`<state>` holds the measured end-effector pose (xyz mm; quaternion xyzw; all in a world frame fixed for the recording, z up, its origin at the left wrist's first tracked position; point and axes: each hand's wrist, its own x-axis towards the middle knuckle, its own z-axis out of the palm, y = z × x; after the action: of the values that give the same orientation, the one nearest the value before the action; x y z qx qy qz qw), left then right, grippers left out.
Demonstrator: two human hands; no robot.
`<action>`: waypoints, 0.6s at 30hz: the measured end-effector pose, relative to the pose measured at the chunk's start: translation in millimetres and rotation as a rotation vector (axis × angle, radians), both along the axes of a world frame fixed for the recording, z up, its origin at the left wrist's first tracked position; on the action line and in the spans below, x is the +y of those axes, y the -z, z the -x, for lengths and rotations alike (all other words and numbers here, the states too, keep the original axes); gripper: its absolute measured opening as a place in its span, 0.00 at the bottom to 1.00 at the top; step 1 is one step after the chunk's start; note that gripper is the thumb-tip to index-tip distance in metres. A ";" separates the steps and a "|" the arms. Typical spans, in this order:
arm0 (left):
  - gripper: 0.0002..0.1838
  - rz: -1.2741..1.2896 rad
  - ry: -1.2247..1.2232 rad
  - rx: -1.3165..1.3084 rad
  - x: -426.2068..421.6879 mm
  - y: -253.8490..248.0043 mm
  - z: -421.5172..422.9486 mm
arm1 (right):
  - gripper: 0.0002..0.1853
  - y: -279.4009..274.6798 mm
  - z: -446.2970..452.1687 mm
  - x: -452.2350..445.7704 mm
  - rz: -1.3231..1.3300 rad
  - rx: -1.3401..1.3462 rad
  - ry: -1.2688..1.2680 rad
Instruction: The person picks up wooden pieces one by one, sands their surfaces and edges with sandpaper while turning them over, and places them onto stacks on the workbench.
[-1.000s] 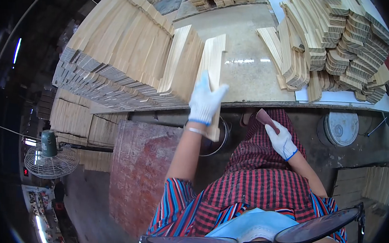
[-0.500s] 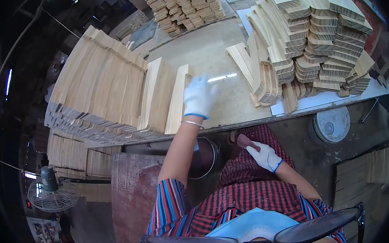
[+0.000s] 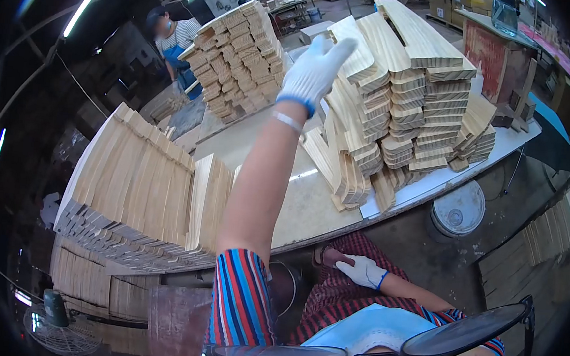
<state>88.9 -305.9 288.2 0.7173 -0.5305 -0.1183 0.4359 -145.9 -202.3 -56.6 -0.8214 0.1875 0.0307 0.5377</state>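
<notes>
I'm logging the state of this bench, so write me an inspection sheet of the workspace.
Surface: table partly bare between the stacks; white sheet under the right pile.
Job's things: upright row of wooden boards at left; uneven pile of notched wooden boards at right.
Clutter: lidded bucket on the floor beside the table.
Left hand: gloved, fingers spread by the right pile; contact cannot be told.
Right hand: gloved, low, holding a brown pad, probably sandpaper.
Cables: one thin line, cord or wire, at upper left.
Surroundings: co-worker beyond the table; caged fan at lower left.
</notes>
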 end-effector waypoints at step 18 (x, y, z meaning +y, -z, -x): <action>0.47 0.248 -0.209 -0.108 157.5 60.8 21.5 | 0.24 -25.8 13.1 -6.0 -0.262 -0.294 0.202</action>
<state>67.4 -148.4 227.4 0.7144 -0.4865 0.0329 0.5019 -159.0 -208.3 -30.8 -0.7172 0.1828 -0.1191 0.6618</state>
